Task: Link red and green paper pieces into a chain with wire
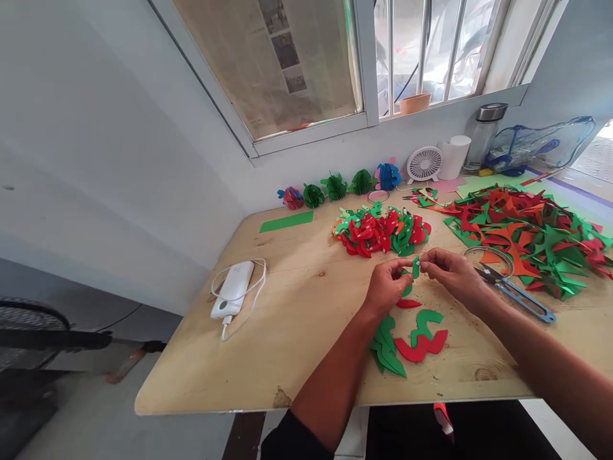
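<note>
My left hand (389, 281) and my right hand (443, 268) come close together above the table, both with closed fingers. Between them is a small green paper piece (416, 267), pinched by my right fingertips and touched by the left ones. Another green piece hangs below my left fingers. Under the hands lie a narrow red piece (409, 304), a wavy green piece (426, 322), a wavy red piece (421, 347) and layered green pieces (389, 348). A heap of red and green cut shapes (373, 233) sits just beyond my hands.
Blue-handled snips (522, 300) and a tape ring (510, 259) lie right of my right hand, beside a large scrap heap (531, 236). A white power bank (234, 291) with a cable is at the left. Folded paper figures (334, 186), a small fan (424, 165) and a bottle (483, 137) line the wall.
</note>
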### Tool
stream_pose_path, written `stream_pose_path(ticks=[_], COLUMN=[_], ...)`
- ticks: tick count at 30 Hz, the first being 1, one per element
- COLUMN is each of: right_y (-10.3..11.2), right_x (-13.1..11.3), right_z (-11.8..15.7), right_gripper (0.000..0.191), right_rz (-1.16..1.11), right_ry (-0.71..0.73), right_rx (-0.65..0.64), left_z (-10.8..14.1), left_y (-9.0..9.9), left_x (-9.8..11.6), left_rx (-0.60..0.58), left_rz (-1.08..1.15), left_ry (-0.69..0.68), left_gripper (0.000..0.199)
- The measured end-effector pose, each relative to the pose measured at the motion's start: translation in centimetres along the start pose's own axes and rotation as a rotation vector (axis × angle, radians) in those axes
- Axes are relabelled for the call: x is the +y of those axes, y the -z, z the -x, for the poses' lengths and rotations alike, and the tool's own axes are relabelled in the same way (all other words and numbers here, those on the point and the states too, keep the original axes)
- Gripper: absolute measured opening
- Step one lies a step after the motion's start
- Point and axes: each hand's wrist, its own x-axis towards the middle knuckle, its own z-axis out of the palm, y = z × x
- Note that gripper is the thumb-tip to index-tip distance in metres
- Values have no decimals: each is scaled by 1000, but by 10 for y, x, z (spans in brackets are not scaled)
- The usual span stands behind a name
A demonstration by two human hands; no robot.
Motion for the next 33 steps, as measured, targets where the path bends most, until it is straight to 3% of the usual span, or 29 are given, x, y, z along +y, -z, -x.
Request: stream_pose_path(ticks=[19,24,33], right_y=[1,-1,-5], right_x=[1,7,7], right_z=[3,4,8], right_gripper=[19,16,16], right_rz=[197,238,298], right_ry=[118,142,172], right_rx=[22,17,9], left_z=[3,1,1], left_y=[-1,-2,-3], left_x=[7,3,1], left_rx=[-41,-3,89], left_rz=[-3,20,-188], left_ry=[22,2,-79], left_gripper=[25,16,13])
